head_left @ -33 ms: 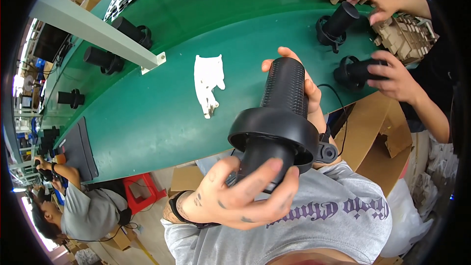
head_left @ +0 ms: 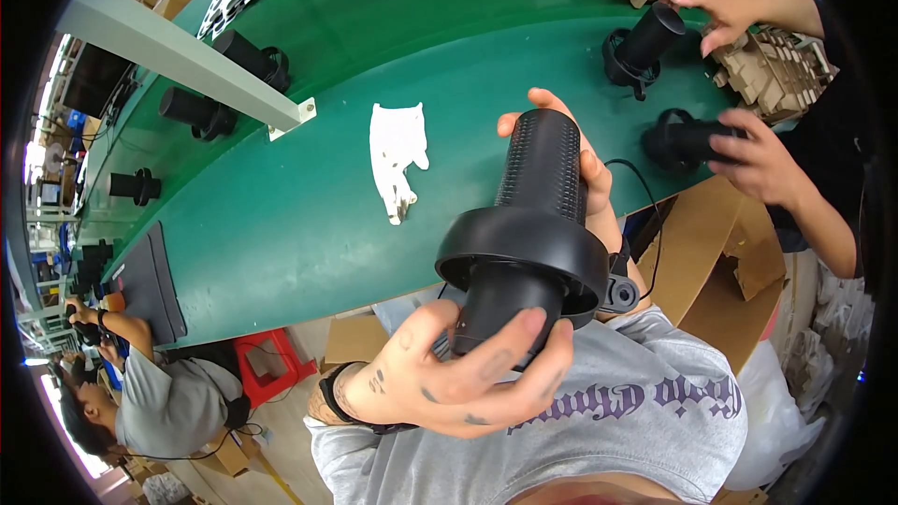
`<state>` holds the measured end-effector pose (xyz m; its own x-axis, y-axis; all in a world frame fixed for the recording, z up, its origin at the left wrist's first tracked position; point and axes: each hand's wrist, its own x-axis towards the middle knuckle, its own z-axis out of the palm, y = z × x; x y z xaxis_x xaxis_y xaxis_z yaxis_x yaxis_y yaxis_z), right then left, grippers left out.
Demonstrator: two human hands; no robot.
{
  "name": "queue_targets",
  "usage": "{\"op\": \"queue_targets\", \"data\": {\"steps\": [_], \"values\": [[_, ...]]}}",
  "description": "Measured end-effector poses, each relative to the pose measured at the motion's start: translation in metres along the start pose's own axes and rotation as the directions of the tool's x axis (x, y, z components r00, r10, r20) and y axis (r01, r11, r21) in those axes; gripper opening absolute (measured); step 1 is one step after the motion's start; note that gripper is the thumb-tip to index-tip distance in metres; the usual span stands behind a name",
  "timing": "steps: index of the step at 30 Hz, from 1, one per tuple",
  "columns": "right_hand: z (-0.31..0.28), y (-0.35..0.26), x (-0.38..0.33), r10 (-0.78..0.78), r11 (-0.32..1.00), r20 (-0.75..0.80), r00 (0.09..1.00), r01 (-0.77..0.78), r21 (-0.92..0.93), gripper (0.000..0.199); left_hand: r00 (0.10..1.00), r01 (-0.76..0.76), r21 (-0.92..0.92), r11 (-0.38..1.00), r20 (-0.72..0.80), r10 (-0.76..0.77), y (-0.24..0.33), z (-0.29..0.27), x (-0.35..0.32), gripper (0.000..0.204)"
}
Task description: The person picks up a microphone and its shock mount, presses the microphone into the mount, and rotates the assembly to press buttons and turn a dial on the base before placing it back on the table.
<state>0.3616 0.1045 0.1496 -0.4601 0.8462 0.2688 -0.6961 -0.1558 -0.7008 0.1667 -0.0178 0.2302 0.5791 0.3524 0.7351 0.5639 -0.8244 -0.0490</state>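
Observation:
A black cylindrical device is tilted up over the bench's near edge. It has a perforated upper barrel, a wide ring collar and a smooth narrower lower end; a small round lug sticks out beside the collar. My left hand is closed round the smooth lower end, its fingers bent over the front. From behind, my right hand wraps the perforated barrel; the barrel hides most of that palm. A white glove lies flat on the green bench, left of the device.
At the right, a co-worker's hand holds a similar device, near an upright one and brown moulded trays. A grey post meets the bench at left, with more black devices beyond. A cardboard box stands below right.
My left fingers have shifted slightly on the lower end of the device. The co-worker's held device has moved a little to the right. My right hand stays in place.

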Motion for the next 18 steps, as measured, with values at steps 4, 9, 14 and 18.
{"op": "queue_targets", "data": {"steps": [4,9,14,18], "values": [[0.004,0.003,0.003,0.023,0.999,-0.006,1.000,-0.023,0.044,0.083,0.997,-0.062,0.052,0.997,0.044,0.060,-0.005,0.000,0.001,0.008],[0.002,0.006,0.005,0.033,0.998,0.017,0.999,-0.034,0.058,0.084,0.957,-0.256,0.073,0.964,0.160,0.242,-0.017,-0.004,0.005,0.018],[-0.007,0.007,-0.001,0.081,0.997,0.005,0.997,-0.081,0.015,0.089,0.883,-0.416,0.043,0.908,0.256,0.392,-0.024,-0.011,0.013,0.014],[-0.013,0.015,-0.001,0.064,0.997,0.045,0.997,-0.066,0.046,0.086,0.711,-0.629,-0.012,0.777,0.395,0.582,-0.027,-0.022,0.024,0.003]]}}
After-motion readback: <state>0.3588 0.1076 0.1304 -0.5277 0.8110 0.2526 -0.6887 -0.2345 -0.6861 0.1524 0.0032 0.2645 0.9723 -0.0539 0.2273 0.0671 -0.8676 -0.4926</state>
